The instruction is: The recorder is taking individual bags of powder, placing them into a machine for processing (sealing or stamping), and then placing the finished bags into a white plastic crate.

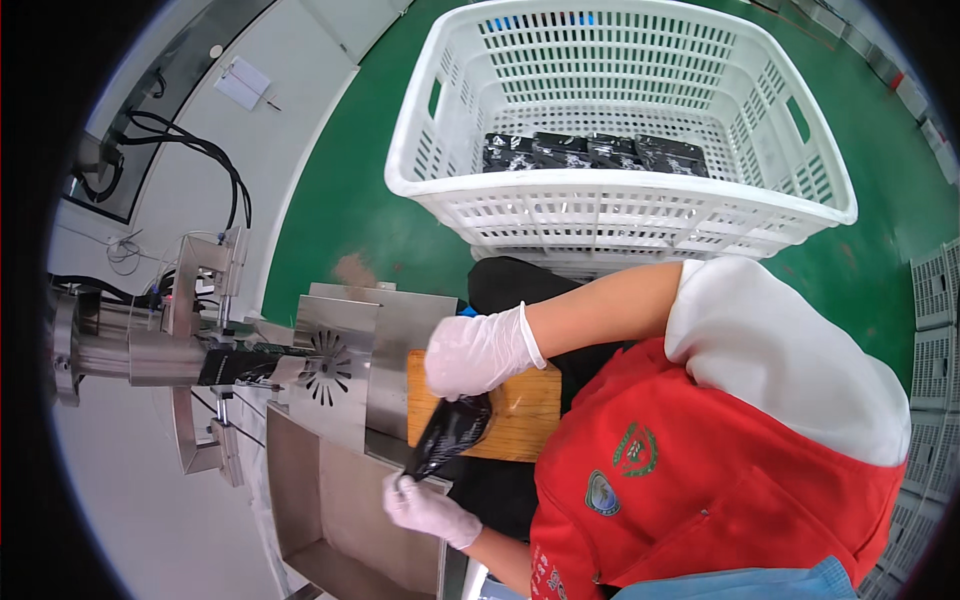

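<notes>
A glossy black plastic bag [452,436] is stretched at a slant between my two white-gloved hands, over the edge of a wooden board [535,405]. My right hand [475,352], the upper one, is closed at the bag's upper end, its fingertips partly hidden. My left hand [430,510], lower down, pinches the narrow lower end. Ahead of my hands, black packaging [240,366] sits around the end of a metal machine tube [165,358], beside a slotted steel plate [330,360]. No hand touches the tube.
A steel trough [355,510] lies below the plate, near my left hand. A white slatted crate [620,190] beyond my right arm holds several black packs [600,153]. Stacked crates [935,350] line the right edge. Black cables [205,150] hang by the machine.
</notes>
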Motion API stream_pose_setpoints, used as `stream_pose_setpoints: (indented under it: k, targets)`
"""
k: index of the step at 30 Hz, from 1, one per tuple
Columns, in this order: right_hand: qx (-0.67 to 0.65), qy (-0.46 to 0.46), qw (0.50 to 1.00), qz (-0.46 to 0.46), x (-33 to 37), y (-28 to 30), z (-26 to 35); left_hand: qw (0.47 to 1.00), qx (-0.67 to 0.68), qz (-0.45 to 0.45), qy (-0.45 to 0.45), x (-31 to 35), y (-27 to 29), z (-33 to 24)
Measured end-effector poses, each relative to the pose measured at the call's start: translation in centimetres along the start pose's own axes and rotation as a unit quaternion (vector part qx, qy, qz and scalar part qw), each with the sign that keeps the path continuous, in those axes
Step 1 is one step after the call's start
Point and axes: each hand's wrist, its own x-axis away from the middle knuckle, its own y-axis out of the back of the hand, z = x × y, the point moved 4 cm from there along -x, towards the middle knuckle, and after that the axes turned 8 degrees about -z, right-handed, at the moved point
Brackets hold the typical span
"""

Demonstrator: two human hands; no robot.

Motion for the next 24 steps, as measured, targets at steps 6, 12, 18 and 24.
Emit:
stream_pose_setpoints:
  k: [6,12,18,24]
  targets:
    - [0.132,0.052,0.960,-0.240,2.0,14.3,6.7,0.951,0.268,0.002,-0.155,-7.7,-0.3,-11.0]
    - [-0.142,-0.321,0.863,-0.364,9.2,32.2,7.8,0.901,0.359,0.112,-0.214,-6.3,-4.3,-19.5]
    - [0.264,-0.442,0.750,-0.415,17.7,38.6,3.4,0.911,0.352,0.159,-0.145,-4.3,-4.2,-13.9]
    - [0.207,-0.491,0.782,-0.323,32.0,28.9,-6.8,0.952,0.277,0.115,0.069,-0.7,-5.1,-6.5]
